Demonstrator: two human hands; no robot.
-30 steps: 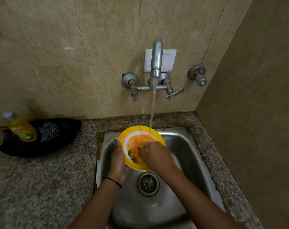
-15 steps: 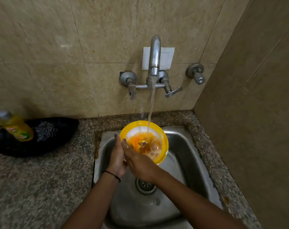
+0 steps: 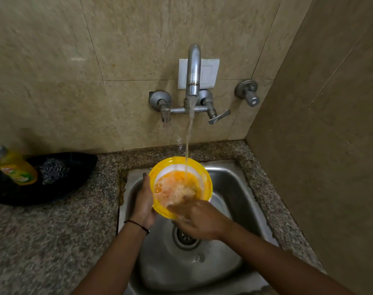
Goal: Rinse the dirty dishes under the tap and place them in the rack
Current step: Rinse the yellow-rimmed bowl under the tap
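Yellow bowl (image 3: pixel 205 177) held under the running tap (image 3: pixel 194 69), over the sink (image 3: pixel 230 188).
The left hand (image 3: pixel 144 201) grips the tilted bowl's left rim. The right hand (image 3: pixel 199 220), fingers straight and blurred, presses into the foamy orange water inside. Well left of both hands, a yellow bottle (image 3: pixel 17 169) sits at the tabletop's (image 3: pixel 53 231) edge.
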